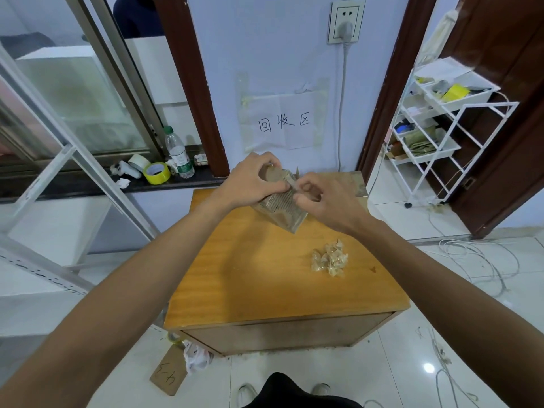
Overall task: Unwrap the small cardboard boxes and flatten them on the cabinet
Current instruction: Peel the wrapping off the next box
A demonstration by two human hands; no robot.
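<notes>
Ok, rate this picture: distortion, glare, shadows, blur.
Head view: the wide-angle lens bows the door frames and stretches both forearms toward the corners; head view: a bright glare spot sits on the floor tiles, lower right; head view: the left hand, right hand and cardboard box throw a soft shadow onto the cabinet top; head view: the box's wrapping looks too soft to read.

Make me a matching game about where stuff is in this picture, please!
Things:
1. cardboard box
2. crumpled tape wad
3. yellow tape roll
4. grey plug

Places:
A. on the window ledge
B. in the wall socket
C. held by the left hand and right hand
D. lying on the cabinet top

Pairs: 1-C, 2-D, 3-A, 4-B.
</notes>
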